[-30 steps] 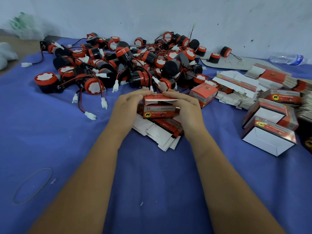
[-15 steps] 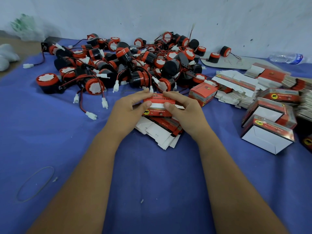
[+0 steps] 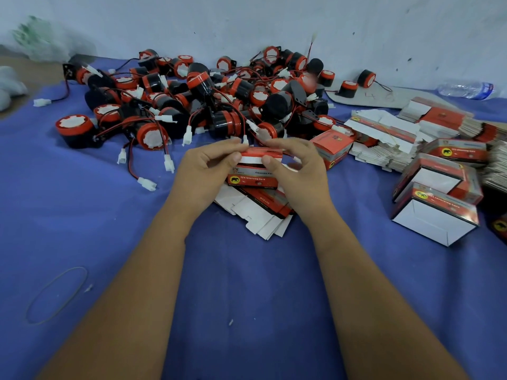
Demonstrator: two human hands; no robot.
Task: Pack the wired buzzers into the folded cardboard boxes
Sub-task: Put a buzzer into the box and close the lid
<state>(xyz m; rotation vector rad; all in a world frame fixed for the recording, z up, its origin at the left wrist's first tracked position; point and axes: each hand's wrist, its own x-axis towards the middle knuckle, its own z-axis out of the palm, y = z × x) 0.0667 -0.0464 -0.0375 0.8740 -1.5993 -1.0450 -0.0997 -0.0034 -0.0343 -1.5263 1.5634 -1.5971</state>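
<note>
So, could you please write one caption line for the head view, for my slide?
Both hands, left and right, fold a red cardboard box before a pile of wired buzzers on blue cloth.

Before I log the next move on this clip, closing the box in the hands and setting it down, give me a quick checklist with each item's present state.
1. Both hands on the box: ok; left hand and right hand pinch its top flap.
2. Flap tucked shut: not ok; a white strip shows under the flap's edge.
3. Buzzer inside the box: cannot tell.
4. Wire clear of the flap: cannot tell.
5. Buzzer pile within reach: ok, just beyond the hands.
6. Folded boxes waiting: ok, open ones lie to the right.
</note>
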